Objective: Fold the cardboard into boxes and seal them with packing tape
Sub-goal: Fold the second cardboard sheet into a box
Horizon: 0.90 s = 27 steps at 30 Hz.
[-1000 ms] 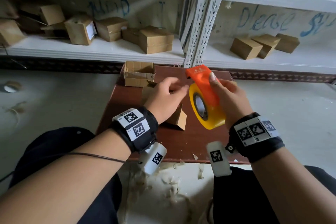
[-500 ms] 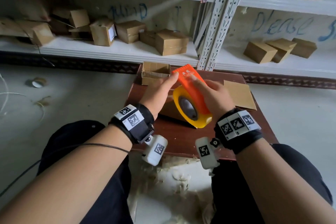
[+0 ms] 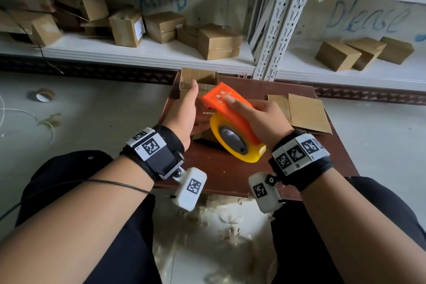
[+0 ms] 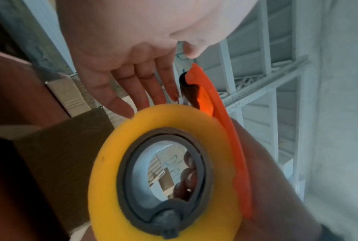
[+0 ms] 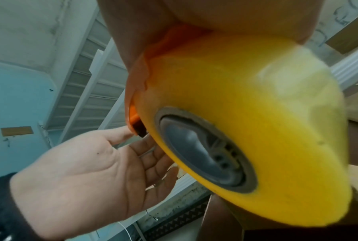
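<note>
Gripping the orange tape dispenser [image 3: 227, 105] from above, the right hand [image 3: 265, 120] is curled round its handle, index finger laid along the top. Below the palm sits the yellow tape roll [image 3: 237, 143], which is judged rigid, fairly light and smooth, so the handle is the surest hold. Just left of the cutter, the left hand [image 3: 184, 113] is held flat with straight fingers [image 4: 120, 91] and grasps nothing. Beneath both hands a small cardboard box [image 4: 56, 146] rests on the brown table [image 3: 230, 180]; it is judged light and easily crushed, best steadied by its sides. Beyond the left hand stands an open box [image 3: 199, 77], and right of the right hand lies flat cardboard [image 3: 304, 112]
</note>
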Tool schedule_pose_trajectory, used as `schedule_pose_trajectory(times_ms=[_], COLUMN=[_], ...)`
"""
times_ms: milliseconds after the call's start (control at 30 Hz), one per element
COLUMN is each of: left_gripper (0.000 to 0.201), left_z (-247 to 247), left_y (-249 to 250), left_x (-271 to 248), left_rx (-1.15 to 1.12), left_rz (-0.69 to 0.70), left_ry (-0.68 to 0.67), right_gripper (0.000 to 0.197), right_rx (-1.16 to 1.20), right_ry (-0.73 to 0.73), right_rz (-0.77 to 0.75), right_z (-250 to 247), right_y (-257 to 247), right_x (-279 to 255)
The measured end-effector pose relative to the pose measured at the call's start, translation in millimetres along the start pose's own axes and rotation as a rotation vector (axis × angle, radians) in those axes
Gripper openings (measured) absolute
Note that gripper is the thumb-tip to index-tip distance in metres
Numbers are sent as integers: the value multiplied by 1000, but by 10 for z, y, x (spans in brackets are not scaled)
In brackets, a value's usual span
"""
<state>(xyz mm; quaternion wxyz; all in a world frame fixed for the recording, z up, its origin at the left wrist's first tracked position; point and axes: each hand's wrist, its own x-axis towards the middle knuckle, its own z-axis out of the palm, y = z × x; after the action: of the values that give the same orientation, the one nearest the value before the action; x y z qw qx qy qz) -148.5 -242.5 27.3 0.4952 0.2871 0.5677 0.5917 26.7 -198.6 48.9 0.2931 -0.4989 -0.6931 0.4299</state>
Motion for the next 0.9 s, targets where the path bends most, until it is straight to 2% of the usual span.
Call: schedule_pose_trajectory(times_ms=[100, 200, 400, 500, 667, 833, 900], left_gripper=[31, 19, 40, 23, 7, 4, 7], left_z=[-16, -14, -15, -27, -19, 22, 47], left_y=[10, 20, 43, 67, 24, -46, -76], left_x=[106, 192, 232, 216, 199, 193, 170], left_rx=[-27, -44, -93, -70, -64, -55, -39], left_rz=[-58, -96, -132, -159, -210, -176, -141], left_ry=[28, 44, -46, -95, -72, -53, -57], right_gripper=[44, 43, 36, 34, 34, 55, 56], right_rx=[72, 83, 53, 53, -23, -154, -206], right_ry=[15, 5, 9, 12, -36, -77, -92], right_rz=[-22, -60, -123, -141, -184, -151, -155], right_z=[-2, 4, -20, -37, -33, -52, -59], right_y=[7, 24, 70, 96, 144, 191, 215], right_x=[-7, -20, -70, -74, -129, -154, -179])
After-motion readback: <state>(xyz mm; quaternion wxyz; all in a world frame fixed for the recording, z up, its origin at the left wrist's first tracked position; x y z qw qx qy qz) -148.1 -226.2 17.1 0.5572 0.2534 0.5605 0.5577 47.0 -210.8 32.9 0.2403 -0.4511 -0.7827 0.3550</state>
